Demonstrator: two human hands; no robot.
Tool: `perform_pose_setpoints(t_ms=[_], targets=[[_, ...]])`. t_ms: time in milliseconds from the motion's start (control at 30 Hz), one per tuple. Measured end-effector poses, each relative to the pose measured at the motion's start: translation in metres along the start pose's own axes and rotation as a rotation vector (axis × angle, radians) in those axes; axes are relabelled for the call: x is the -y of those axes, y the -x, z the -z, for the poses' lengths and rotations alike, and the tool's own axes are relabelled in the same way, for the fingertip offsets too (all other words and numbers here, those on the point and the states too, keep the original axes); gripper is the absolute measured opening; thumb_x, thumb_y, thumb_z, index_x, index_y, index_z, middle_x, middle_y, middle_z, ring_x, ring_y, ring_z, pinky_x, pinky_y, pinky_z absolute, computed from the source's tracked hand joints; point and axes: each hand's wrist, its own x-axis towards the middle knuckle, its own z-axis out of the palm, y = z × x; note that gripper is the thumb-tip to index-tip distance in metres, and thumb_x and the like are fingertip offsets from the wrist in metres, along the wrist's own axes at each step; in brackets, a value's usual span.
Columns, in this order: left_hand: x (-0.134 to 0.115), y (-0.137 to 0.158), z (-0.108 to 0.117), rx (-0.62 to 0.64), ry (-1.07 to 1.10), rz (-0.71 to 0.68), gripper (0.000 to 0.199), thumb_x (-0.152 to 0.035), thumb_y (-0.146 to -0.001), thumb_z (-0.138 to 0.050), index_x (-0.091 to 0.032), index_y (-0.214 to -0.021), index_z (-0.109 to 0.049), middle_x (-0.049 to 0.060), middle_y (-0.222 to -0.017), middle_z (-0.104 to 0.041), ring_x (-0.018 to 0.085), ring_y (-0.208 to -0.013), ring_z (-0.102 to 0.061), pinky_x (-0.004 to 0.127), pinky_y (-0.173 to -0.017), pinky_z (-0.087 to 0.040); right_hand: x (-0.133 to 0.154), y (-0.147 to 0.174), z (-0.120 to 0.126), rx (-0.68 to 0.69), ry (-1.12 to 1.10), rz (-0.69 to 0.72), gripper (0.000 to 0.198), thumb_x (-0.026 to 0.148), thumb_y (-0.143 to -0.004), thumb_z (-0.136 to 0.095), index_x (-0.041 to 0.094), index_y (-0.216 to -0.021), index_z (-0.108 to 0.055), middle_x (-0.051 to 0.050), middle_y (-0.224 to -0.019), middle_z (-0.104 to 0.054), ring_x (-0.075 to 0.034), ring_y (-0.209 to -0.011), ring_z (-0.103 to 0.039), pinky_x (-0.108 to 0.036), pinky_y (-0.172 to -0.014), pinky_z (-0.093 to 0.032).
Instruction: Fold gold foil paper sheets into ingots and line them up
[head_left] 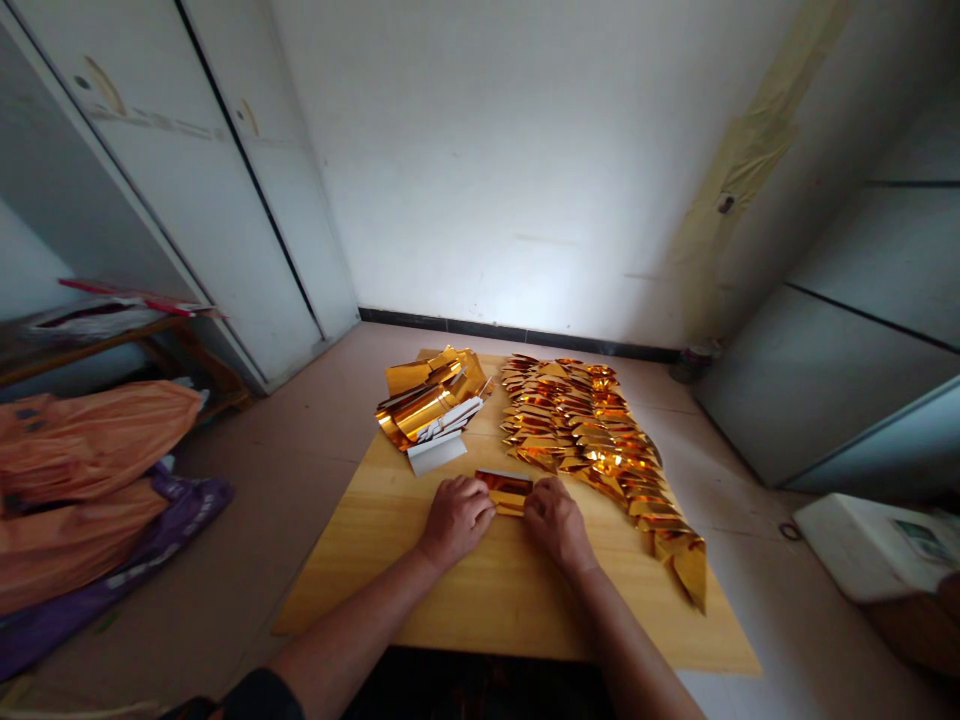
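Observation:
Between my two hands lies a small sheet of gold foil paper (508,492), partly folded, near the middle of the wooden board (480,590). My left hand (459,520) grips its left end with fingers curled. At the other end, my right hand (555,520) is closed on the sheet's edge. Beyond my left hand sits a loose pile of gold foil sheets (420,405), some showing white backs. To the right, rows of folded gold paper pieces (570,415) overlap each other and trail toward the board's near right corner.
Grey cabinets (225,180) stand at the left, with a bench beside them. Orange and purple bags (90,480) rest at the lower left. A white box (874,550) is on the floor at the right, near a grey cabinet (847,300). A white wall closes the back.

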Motion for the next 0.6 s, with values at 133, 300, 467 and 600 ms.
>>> perform_pose_setpoints(t_ms=[133,300,467,600], targets=[[0.002,-0.001,-0.004,-0.011,0.027,0.021,0.012,-0.015,-0.081,-0.060,-0.020,-0.071,-0.064,0.002,-0.085,-0.064,0.017,-0.084,-0.055,0.032,-0.076,-0.040,0.001,-0.005,-0.005,-0.065,-0.006,-0.129,0.012,0.015,-0.070,-0.053,0.020,-0.081,-0.057,0.000,-0.078,-0.057,-0.014,-0.068,-0.055,-0.022,-0.065,-0.041],[0.005,-0.002,-0.009,-0.044,0.110,0.100,0.008,-0.011,-0.074,-0.062,-0.020,-0.074,-0.061,0.003,-0.089,-0.063,0.018,-0.089,-0.056,0.033,-0.079,-0.043,0.003,-0.007,-0.009,-0.069,-0.006,-0.149,0.044,0.013,-0.067,-0.054,0.020,-0.110,-0.054,-0.001,-0.089,-0.063,-0.017,-0.083,-0.059,-0.024,-0.071,-0.042],[0.008,-0.003,-0.011,-0.112,0.163,0.154,0.039,-0.010,-0.068,-0.062,-0.020,-0.104,-0.055,0.006,-0.104,-0.058,0.022,-0.102,-0.054,0.037,-0.088,-0.047,0.000,-0.007,-0.006,0.024,0.071,-0.050,0.017,0.013,-0.071,-0.057,0.021,-0.085,-0.062,-0.002,-0.089,-0.064,-0.017,-0.088,-0.058,-0.024,-0.076,-0.040],[0.010,-0.003,-0.012,-0.156,0.147,0.126,0.070,-0.010,-0.067,-0.065,-0.023,-0.131,-0.040,0.011,-0.132,-0.045,0.028,-0.126,-0.040,0.047,-0.104,-0.039,0.004,-0.011,0.000,0.118,0.106,-0.053,0.024,0.016,-0.073,-0.061,0.022,-0.095,-0.065,-0.003,-0.094,-0.066,-0.017,-0.091,-0.059,-0.024,-0.075,-0.038]])
